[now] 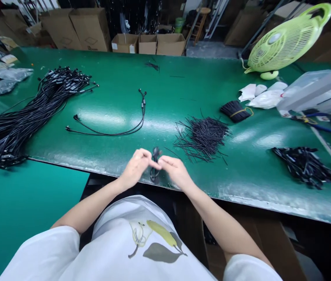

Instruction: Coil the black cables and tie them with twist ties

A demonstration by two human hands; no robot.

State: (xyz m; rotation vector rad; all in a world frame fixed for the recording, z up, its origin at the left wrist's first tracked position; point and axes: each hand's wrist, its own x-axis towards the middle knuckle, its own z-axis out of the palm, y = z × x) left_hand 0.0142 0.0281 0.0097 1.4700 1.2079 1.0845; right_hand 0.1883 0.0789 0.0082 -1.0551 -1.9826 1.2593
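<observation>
Close to the table's front edge, a black cable (154,173) folded into a small bundle is pinched between my two hands. My left hand (137,166) grips it from the left with fingers closed. From the other side my right hand (175,169) has thumb and finger pressed together at the bundle's middle; a thin tie there is too blurred to make out. Just to the right lies a loose pile of short black twist ties (207,136). Beyond my hands, two unfolded black cables (118,134) rest in a curve on the green table (109,152).
A large heap of long black cables (42,97) spreads over the left side. At right are a banded bundle of ties (235,111), folded cable bundles (305,166), plastic bags (267,97) and a green fan (285,41). Cardboard boxes (171,43) stand behind the table.
</observation>
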